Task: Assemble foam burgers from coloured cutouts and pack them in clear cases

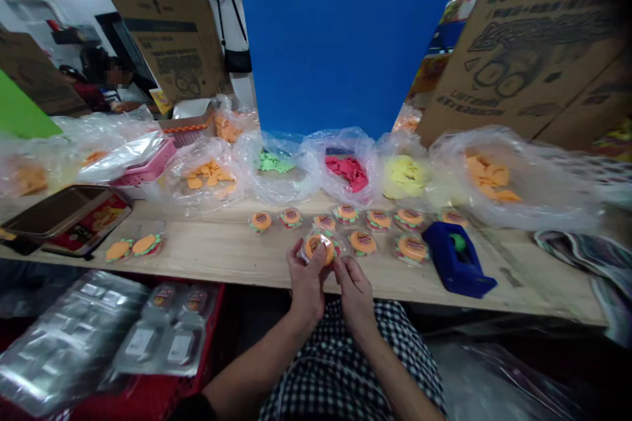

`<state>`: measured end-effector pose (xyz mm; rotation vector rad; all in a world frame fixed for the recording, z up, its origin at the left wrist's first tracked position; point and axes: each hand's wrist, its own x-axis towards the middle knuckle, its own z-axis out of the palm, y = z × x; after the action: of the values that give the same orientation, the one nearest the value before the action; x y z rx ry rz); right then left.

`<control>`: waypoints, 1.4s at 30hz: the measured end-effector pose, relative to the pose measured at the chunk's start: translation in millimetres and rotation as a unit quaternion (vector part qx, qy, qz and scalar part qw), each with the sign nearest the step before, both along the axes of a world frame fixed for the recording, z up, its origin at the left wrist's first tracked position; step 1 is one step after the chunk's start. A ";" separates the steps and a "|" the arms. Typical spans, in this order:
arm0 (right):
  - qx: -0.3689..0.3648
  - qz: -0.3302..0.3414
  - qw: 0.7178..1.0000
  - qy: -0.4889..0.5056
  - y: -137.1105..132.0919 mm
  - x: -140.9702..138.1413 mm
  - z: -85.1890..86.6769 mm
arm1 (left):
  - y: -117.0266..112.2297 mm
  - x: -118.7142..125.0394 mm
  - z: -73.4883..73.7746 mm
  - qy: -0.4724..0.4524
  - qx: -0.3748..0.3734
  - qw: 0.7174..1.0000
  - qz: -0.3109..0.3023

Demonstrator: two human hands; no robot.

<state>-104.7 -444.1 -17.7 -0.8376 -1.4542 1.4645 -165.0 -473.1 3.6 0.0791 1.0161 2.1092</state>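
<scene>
Carefully, the left hand [307, 284] is clamping its fingers on a clear-wrapped round orange burger-shaped craft piece [318, 247], with the right hand [355, 293] pinching its lower edge.

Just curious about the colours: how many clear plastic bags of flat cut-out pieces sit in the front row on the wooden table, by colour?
Clear plastic bags of orange pieces: 4
Bag of green pieces: 1
Bag of red pieces: 1
Bag of yellow pieces: 1
Total: 7

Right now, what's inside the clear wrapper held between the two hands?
A round orange disc with green and red edging shows through the clear wrapper. The left hand and right hand cover its lower part, so the underside cannot be seen.
</scene>
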 end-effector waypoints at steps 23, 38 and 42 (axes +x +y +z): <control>0.036 -0.028 0.998 -0.045 -14.4 -30.4 -21.7 | -0.3 -19.2 -13.4 -0.020 -0.022 0.996 0.079; -0.014 0.056 0.991 -0.123 3.0 -14.0 -31.9 | -40.1 -198.2 -15.0 0.240 -0.244 0.918 0.200; -0.030 0.074 0.987 -0.142 5.4 -11.5 -39.2 | -44.4 -244.7 -18.1 0.296 -0.338 0.879 0.155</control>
<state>-116.1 -438.7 -56.9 -1.0262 -1.7210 1.5540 -409.7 -517.5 -14.5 0.2346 2.2169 1.9021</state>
